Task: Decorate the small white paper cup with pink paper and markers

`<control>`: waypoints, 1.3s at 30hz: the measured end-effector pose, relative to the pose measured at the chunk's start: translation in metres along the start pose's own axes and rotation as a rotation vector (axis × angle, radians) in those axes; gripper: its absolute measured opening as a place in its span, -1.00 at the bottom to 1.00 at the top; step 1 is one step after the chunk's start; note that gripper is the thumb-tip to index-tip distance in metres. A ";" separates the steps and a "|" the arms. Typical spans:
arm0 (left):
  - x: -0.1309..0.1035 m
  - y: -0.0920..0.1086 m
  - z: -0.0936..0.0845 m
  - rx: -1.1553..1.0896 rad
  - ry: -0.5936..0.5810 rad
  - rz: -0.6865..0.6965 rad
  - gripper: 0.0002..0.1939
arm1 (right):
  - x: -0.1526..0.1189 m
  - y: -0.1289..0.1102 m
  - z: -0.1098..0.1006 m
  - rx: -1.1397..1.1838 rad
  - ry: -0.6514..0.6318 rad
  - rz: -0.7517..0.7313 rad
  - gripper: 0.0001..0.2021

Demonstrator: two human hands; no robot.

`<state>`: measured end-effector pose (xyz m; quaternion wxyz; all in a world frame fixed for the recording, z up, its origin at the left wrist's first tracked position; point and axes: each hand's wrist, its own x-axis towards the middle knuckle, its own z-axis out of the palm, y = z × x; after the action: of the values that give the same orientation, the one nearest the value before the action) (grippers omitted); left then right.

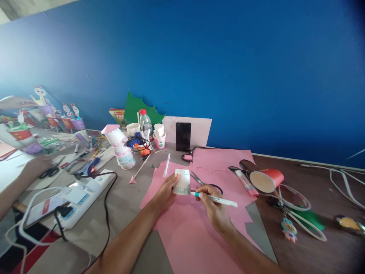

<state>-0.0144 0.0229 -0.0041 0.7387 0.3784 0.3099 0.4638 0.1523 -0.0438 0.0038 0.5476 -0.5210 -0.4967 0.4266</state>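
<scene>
My left hand (166, 188) is closed on the left side of a white paper cup (181, 179), which stands upside down or is held just over the pink paper (182, 236). Teal drawn marks run round the cup's lower band, with small teal squares near its top. In my right hand (213, 209) is a white marker pen (222, 200) with a teal end, its tip at the lower right of the cup. Just behind, scissors (197, 178) lie on the pink paper. Leftward stands a leaning stack of decorated paper cups (123, 152) under a pink paper cone.
A power strip (88, 198) with cables lies left, near a co-worker's arm (25, 179). At the back are a bottle (146, 123), a phone (183, 136) and a glue gun (137, 142). A red paper cup (273, 179) lies on its side at right.
</scene>
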 end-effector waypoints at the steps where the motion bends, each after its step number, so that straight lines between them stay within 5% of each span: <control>1: 0.000 0.000 0.000 0.000 -0.002 0.001 -0.61 | 0.000 0.000 0.000 -0.002 0.002 -0.002 -0.84; 39: 0.000 0.001 0.000 -0.022 -0.009 0.010 -0.60 | 0.000 -0.009 0.004 0.070 0.078 0.057 -0.87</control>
<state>-0.0149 0.0231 -0.0032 0.7419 0.3738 0.2995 0.4692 0.1477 -0.0442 0.0127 0.5719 -0.5320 -0.4446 0.4384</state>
